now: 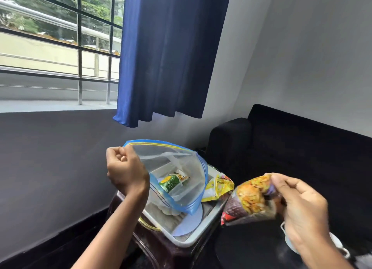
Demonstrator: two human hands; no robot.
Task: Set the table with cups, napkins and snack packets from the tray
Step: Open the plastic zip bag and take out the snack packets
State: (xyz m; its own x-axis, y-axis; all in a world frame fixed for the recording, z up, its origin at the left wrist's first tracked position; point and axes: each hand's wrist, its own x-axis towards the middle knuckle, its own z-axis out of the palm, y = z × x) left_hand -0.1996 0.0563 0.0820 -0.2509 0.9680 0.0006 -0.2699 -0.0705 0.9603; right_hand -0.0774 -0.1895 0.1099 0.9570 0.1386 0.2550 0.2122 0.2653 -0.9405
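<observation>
Snack pkt (249, 200) – right hand (300, 204)

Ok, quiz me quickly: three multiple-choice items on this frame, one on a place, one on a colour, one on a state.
1. Where is the green packet?
A. inside the zip bag
B. on the sofa
C. in the right hand

2. What colour is the curtain?
A. red
B. blue
C. white

3. What is the right hand doing?
A. hanging idle
B. pressing flat on the tray
C. gripping a dark snack packet

Answers: 1 A, it shows through the clear zip bag held up by the left hand; 2 B, deep blue folds beside the window; 3 C, fingers pinch the dark snack packet beside the tray.
</observation>
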